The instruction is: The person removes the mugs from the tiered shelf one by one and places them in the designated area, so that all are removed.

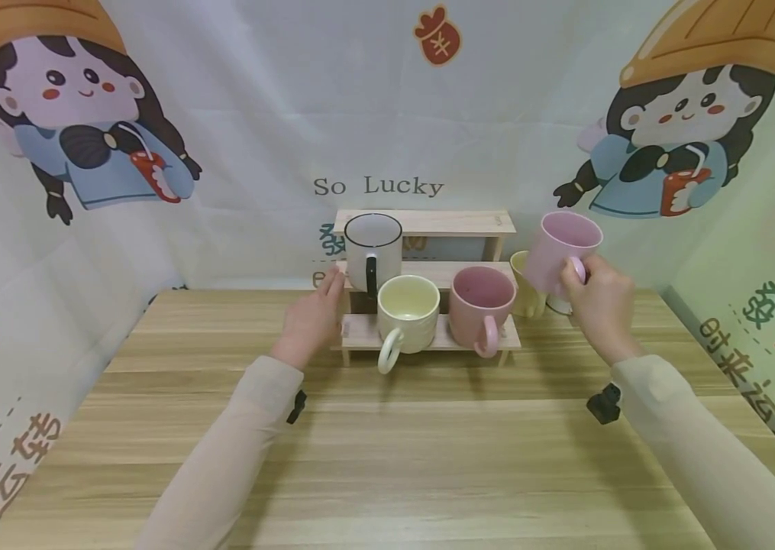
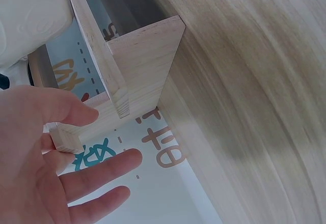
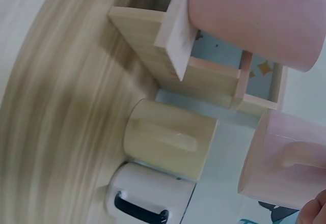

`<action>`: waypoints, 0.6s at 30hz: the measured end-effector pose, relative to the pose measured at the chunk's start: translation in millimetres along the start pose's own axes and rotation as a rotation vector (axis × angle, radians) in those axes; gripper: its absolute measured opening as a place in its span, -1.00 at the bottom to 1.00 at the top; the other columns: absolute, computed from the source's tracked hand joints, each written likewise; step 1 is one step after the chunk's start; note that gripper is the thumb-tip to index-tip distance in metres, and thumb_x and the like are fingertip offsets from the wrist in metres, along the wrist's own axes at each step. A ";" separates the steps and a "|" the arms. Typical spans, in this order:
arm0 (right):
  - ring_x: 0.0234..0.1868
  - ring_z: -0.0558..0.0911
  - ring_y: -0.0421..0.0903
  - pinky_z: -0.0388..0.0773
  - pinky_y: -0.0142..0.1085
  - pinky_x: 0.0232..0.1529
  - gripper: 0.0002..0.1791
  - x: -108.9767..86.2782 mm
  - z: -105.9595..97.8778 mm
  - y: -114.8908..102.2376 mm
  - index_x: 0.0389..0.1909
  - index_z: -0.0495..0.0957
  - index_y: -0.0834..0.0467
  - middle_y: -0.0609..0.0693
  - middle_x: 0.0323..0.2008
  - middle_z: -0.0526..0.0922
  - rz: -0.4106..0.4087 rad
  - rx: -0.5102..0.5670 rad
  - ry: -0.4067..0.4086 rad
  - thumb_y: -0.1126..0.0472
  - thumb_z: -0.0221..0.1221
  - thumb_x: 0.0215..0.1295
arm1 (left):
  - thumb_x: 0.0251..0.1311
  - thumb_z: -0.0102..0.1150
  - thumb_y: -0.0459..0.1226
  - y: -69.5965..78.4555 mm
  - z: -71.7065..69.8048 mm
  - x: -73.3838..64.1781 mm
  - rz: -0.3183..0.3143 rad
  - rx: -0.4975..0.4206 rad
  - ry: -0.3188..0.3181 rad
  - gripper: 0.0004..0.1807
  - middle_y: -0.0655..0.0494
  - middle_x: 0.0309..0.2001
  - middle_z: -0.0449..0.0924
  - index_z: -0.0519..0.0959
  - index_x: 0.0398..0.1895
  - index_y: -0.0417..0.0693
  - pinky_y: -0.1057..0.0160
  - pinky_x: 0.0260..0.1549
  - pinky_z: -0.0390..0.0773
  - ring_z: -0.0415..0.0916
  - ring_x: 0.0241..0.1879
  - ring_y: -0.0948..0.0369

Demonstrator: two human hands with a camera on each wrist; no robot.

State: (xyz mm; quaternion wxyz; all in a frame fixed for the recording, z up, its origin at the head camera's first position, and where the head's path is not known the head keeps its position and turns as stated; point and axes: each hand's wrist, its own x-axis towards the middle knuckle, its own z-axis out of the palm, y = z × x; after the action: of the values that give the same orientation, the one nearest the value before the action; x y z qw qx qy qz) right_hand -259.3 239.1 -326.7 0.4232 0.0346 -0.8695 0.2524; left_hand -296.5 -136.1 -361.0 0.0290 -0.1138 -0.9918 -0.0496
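Note:
My right hand (image 1: 596, 302) grips a lilac mug (image 1: 563, 248) by its handle, raised at the right of a three-step wooden rack (image 1: 452, 273). My left hand (image 1: 311, 321) is at the rack's left side, fingertips touching the end of the middle step; in the left wrist view, two fingers (image 2: 109, 168) stretch out straight. On the middle step stands a white mug (image 1: 376, 252) with a black rim and handle. The lowest step bears a cream mug (image 1: 409, 309) and a pink mug (image 1: 482, 305), both handles facing front.
Right of the rack on the wooden table (image 1: 387, 458), a yellow mug (image 3: 168, 137) stands beside a white mug (image 3: 145, 191) with a dark handle; the lilac mug partly hides them in the head view. A printed cloth (image 1: 256, 114) hangs behind.

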 end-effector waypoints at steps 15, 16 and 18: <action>-0.71 0.35 0.14 0.14 -0.21 -0.64 -0.68 -14.3 -3.7 24.1 -0.67 0.41 0.37 0.25 -0.74 0.46 -0.049 -0.033 0.039 0.28 0.14 0.20 | 0.09 0.11 -0.38 -0.4 0.6 0.5 -0.003 0.007 -0.006 -0.10 0.01 0.54 -0.15 -0.06 0.51 -0.10 0.29 -0.74 0.38 0.37 -0.60 0.17; -0.71 0.34 0.14 0.14 -0.22 -0.64 -0.68 -15.3 -4.2 25.4 -0.68 0.40 0.37 0.24 -0.75 0.45 -0.050 -0.035 0.035 0.28 0.14 0.20 | 0.09 0.10 -0.38 -0.5 0.5 0.4 -0.003 0.008 -0.005 -0.10 0.01 0.54 -0.15 -0.06 0.51 -0.10 0.29 -0.74 0.38 0.37 -0.60 0.17; -0.71 0.33 0.12 0.13 -0.23 -0.64 -0.67 -17.7 -5.5 27.6 -0.69 0.39 0.35 0.23 -0.75 0.44 -0.041 -0.042 0.022 0.28 0.13 0.20 | 0.08 0.11 -0.38 -0.5 0.3 0.2 -0.002 0.007 -0.004 -0.09 0.01 0.54 -0.14 -0.06 0.51 -0.10 0.29 -0.73 0.38 0.38 -0.60 0.17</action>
State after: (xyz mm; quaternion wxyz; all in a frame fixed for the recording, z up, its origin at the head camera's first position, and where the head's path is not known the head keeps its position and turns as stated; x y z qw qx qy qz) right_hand -251.6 262.9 -348.5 0.4385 0.0407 -0.8689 0.2260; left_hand -296.8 -136.5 -361.3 0.0272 -0.1128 -0.9922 -0.0460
